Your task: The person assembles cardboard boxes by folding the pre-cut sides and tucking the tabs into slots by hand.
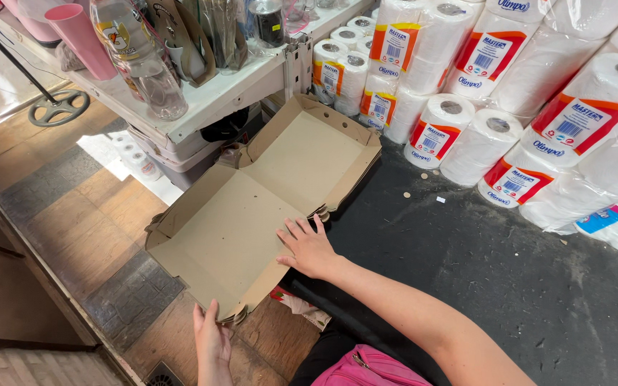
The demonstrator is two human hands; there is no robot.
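Indoor stall corner: dark rough floor (509,286) on the right, a wood-and-stone patterned strip (87,236) on the left. Wrapped packs of paper rolls (538,78) stacked along the far right. White shelf (202,100) at the far edge carries a clear plastic bottle (137,57) and pink cup (80,39). Open flat cardboard box (266,193) lies across the floor seam, long axis running from near left to far right, open faces upward. Right hand (309,246) pressed flat on the near panel, fingers spread. Left hand (212,336) touches the box's near corner, fingers together.
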